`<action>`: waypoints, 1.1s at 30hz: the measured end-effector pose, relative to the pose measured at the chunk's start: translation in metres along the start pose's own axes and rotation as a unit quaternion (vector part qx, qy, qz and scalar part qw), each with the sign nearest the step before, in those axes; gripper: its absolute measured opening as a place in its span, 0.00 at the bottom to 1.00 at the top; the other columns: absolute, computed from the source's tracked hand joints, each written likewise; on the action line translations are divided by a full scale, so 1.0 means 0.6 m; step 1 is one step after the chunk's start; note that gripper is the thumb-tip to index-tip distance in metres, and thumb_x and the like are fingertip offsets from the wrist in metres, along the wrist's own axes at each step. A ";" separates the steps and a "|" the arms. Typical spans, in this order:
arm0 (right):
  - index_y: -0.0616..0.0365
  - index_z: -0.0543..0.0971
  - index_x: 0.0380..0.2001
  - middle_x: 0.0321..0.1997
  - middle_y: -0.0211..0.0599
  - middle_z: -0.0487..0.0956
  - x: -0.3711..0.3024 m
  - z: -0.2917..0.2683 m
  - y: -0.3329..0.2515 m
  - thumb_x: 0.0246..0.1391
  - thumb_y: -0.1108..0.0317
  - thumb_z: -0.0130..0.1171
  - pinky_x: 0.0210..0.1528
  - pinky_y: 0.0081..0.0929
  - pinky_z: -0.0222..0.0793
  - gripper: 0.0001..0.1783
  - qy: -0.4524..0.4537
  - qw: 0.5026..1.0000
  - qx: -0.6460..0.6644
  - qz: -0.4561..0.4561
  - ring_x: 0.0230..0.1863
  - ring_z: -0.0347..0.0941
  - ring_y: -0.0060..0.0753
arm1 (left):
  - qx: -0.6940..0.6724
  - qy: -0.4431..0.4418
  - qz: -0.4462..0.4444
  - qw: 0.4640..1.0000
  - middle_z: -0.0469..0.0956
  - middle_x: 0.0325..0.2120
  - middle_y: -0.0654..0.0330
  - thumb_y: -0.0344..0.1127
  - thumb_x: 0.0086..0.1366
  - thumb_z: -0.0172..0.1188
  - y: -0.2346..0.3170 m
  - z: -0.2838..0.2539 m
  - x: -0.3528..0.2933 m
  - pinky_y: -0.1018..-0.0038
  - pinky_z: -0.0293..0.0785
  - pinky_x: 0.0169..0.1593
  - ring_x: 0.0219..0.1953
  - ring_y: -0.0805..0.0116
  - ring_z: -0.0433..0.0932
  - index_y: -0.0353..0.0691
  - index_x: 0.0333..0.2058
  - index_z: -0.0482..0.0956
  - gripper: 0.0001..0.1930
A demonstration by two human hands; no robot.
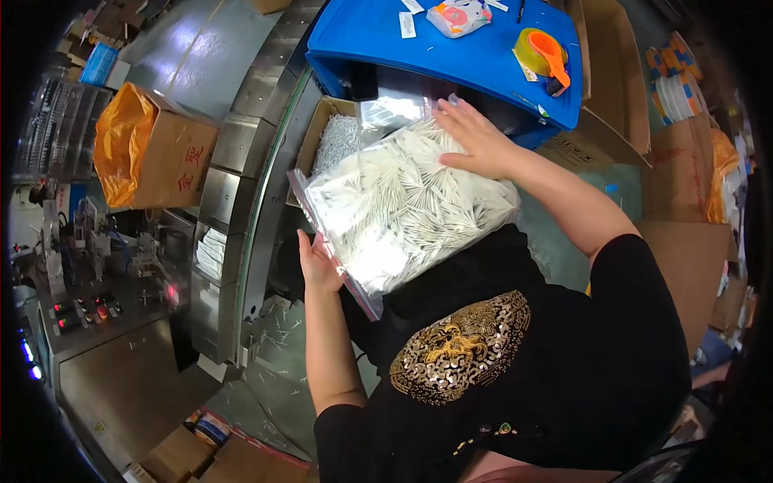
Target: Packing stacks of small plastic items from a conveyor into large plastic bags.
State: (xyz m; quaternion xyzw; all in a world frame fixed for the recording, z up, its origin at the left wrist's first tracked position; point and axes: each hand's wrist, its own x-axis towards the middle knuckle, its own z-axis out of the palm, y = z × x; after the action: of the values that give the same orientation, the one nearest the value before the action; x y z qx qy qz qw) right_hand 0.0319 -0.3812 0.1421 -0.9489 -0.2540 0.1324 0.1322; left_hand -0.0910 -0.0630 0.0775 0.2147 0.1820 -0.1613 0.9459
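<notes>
A large clear zip-top bag (pixel 419 201), packed with thin white sticks, lies tilted across my lap. Its zip edge, with a reddish strip, faces left. My left hand (pixel 320 264) supports the bag at that edge; the thumb shows beside it, while the fingers are partly hidden behind the plastic. On the bag's far right side rests my right hand (pixel 481 143), fingers stretched out over the plastic. Just beyond the bag, a cardboard box (pixel 304 153) holds more loose white sticks (pixel 338 138).
A blue plastic table or bin top (pixel 370 36) stands ahead, bearing a tape dispenser (pixel 547 58) and a small plastic packet (pixel 459 16). Left runs a metal conveyor (pixel 229 145); beyond it are an orange-lined carton (pixel 173 161) and a machine with buttons (pixel 105 322). Cartons (pixel 684 258) stand right.
</notes>
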 end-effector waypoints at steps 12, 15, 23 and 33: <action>0.57 0.57 0.59 0.62 0.40 0.58 -0.035 0.037 0.065 0.59 0.58 0.45 0.62 0.28 0.47 0.28 0.214 0.829 0.498 0.137 0.63 0.53 0.34 | 0.037 0.038 -0.027 0.998 0.63 0.55 0.51 0.51 0.65 0.37 -0.012 -0.004 0.005 0.61 0.62 0.56 0.55 0.56 0.65 0.35 0.57 0.57 0.29; 0.54 0.60 0.58 0.59 0.37 0.63 -0.053 0.049 0.073 0.60 0.52 0.40 0.55 0.29 0.57 0.27 0.158 0.787 0.556 0.215 0.57 0.60 0.29 | 0.043 0.031 -0.011 0.999 0.63 0.55 0.50 0.51 0.65 0.36 -0.014 -0.001 0.001 0.61 0.62 0.56 0.55 0.56 0.65 0.35 0.57 0.57 0.29; 0.57 0.67 0.53 0.51 0.41 0.72 -0.062 0.147 0.078 0.59 0.44 0.38 0.52 0.31 0.64 0.30 0.035 0.497 0.822 0.275 0.50 0.69 0.34 | 0.109 0.073 0.019 0.991 0.62 0.55 0.54 0.59 0.64 0.31 -0.013 0.036 0.014 0.62 0.62 0.56 0.55 0.56 0.64 0.37 0.58 0.55 0.34; 0.53 0.54 0.61 0.62 0.39 0.58 -0.055 -0.040 0.004 0.57 0.40 0.35 0.62 0.33 0.52 0.36 0.205 0.734 0.635 0.127 0.62 0.55 0.34 | 0.230 0.065 0.225 0.944 0.51 0.61 0.58 0.68 0.59 0.29 0.055 0.155 -0.050 0.56 0.50 0.62 0.61 0.56 0.53 0.48 0.62 0.47 0.39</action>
State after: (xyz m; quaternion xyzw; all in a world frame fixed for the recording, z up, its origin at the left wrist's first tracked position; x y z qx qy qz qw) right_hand 0.0131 -0.4048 0.1699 -0.6722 0.0447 0.0807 0.7346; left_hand -0.0794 -0.0712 0.1796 0.4722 0.1479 0.0327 0.8684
